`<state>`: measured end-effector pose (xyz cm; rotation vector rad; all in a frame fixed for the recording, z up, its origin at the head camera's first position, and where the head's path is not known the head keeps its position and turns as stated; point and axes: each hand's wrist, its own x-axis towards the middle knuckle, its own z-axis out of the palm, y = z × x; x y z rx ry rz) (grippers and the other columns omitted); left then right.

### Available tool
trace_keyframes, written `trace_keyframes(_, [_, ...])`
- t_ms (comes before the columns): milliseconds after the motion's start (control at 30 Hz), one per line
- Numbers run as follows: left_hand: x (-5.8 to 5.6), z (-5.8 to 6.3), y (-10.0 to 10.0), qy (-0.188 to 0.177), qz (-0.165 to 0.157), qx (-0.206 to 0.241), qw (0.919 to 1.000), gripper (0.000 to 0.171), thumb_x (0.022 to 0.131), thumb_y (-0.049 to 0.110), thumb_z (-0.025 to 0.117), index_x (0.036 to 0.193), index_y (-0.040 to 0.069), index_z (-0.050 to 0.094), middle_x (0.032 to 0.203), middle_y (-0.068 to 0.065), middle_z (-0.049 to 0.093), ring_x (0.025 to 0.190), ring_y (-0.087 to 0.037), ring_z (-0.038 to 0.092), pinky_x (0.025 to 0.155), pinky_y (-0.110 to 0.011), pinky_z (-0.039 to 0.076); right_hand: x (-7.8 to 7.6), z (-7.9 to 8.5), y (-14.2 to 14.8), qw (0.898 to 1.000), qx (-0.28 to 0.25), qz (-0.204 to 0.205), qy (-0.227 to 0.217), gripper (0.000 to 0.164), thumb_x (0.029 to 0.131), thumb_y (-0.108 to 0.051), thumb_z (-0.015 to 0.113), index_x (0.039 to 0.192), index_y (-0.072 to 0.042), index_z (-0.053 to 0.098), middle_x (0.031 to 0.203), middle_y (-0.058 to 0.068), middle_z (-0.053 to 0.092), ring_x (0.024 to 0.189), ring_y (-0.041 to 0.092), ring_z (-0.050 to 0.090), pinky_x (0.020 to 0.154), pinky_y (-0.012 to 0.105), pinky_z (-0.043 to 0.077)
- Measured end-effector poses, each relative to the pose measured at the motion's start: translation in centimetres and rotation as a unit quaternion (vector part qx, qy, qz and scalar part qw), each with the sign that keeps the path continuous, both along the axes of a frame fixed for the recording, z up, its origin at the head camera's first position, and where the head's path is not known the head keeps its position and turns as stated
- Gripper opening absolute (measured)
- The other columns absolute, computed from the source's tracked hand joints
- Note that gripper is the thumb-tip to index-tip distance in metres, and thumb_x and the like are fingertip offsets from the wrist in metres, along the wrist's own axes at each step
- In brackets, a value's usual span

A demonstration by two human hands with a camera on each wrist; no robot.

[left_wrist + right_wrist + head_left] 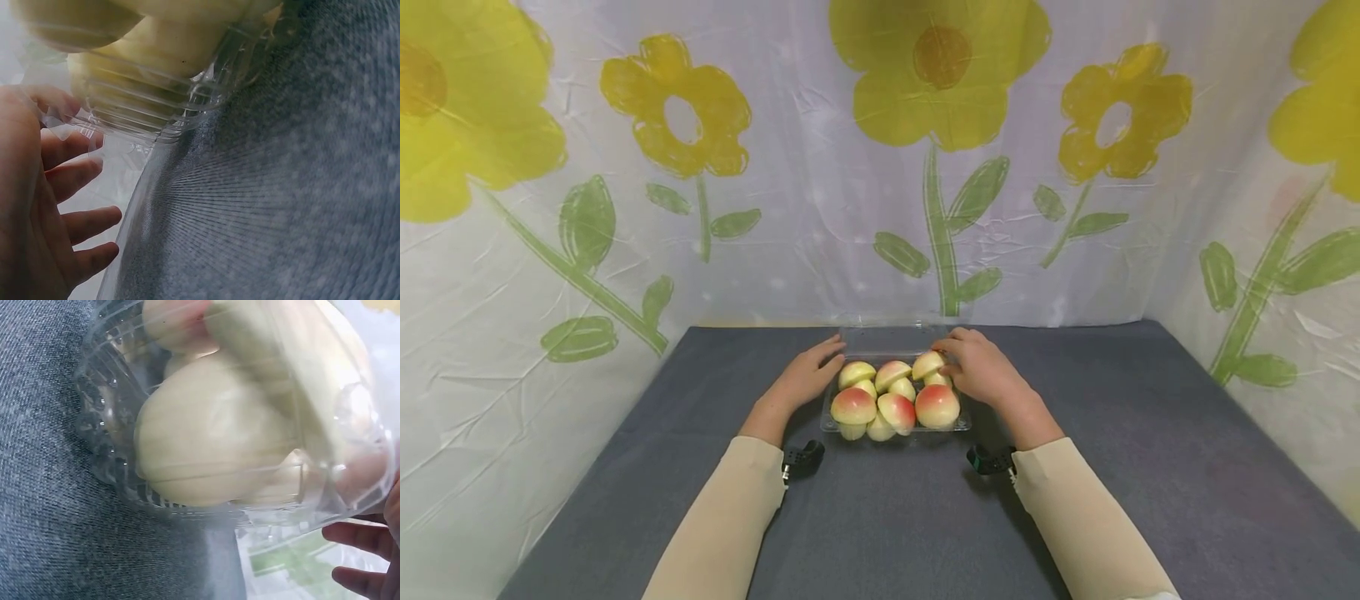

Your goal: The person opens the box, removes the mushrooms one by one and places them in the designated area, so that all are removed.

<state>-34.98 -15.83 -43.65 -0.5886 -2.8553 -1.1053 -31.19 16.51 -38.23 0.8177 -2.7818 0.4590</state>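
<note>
A clear plastic clamshell box (pixel 829 423) sits on the dark cloth, its lid (pixel 891 340) raised at the back. Inside are several toy mushrooms (pixel 937 406) with pale yellow and red caps and cream stems. At the back left corner, my left hand (pixel 805 375) pinches the lid's edge between thumb and index finger; the other fingers stay extended and spread in the left wrist view. My right hand (pixel 985 367) pinches the lid at the back right, its thumb over a mushroom cap and partly behind clear plastic in the right wrist view.
Dark grey cloth (pixel 880 517) covers the table around the box. Behind it and at both sides hangs a pale curtain (pixel 805 208) printed with yellow flowers. A black band (pixel 805 458) is on the left wrist and another black band (pixel 991 459) on the right.
</note>
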Motion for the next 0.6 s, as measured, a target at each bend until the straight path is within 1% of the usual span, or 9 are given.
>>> trace_keyframes(133, [0.0,-0.2,0.0,-0.001,-0.001,0.003,1.0000,0.050,0.111,0.028,0.046,0.155,0.003,0.045,0.166,-0.015,0.030,0.150,-0.039,0.028,0.121,-0.059,0.025,-0.1,0.3,0.0,1.000,-0.015,0.006,0.022,0.034,0.095,-0.008,0.075,0.129,-0.003,0.069,0.117,0.012,0.063,0.108,0.032,0.060,0.090,0.046,0.054])
trace_keyframes(233, [0.0,-0.2,0.0,-0.003,0.001,0.005,1.0000,0.050,0.111,0.029,0.046,0.155,0.003,0.046,0.166,-0.015,0.030,0.151,-0.038,0.029,0.121,-0.059,0.025,-0.1,0.5,0.1,0.999,-0.025,0.007,0.029,0.036,0.095,-0.007,0.076,0.130,-0.002,0.068,0.115,0.012,0.063,0.106,0.031,0.061,0.088,0.045,0.054])
trace_keyframes(333, [0.0,-0.2,0.1,-0.004,0.002,0.005,1.0000,0.051,0.111,0.029,0.046,0.155,0.003,0.045,0.166,-0.015,0.030,0.151,-0.039,0.029,0.121,-0.059,0.024,-0.1,0.7,0.2,0.999,-0.030,0.003,0.026,0.037,0.095,-0.009,0.075,0.131,-0.002,0.067,0.118,0.012,0.064,0.109,0.032,0.061,0.090,0.046,0.054])
trace_keyframes(500, [-0.1,-0.3,0.0,-0.007,0.000,0.010,0.9999,0.051,0.111,0.030,0.045,0.155,0.003,0.045,0.166,-0.014,0.029,0.151,-0.039,0.028,0.121,-0.060,0.024,0.0,1.3,0.5,0.999,-0.040,-0.010,0.009,0.037,0.098,-0.013,0.073,0.133,-0.003,0.066,0.125,0.014,0.064,0.116,0.034,0.061,0.095,0.049,0.052])
trace_keyframes(600, [-0.1,-0.3,-0.1,-0.009,-0.003,0.012,0.9999,0.052,0.112,0.031,0.045,0.155,0.003,0.044,0.167,-0.013,0.028,0.151,-0.039,0.027,0.121,-0.060,0.025,0.1,1.6,0.8,0.998,-0.053,-0.021,-0.002,0.038,0.099,-0.015,0.072,0.134,-0.003,0.065,0.127,0.014,0.064,0.118,0.034,0.060,0.095,0.050,0.052])
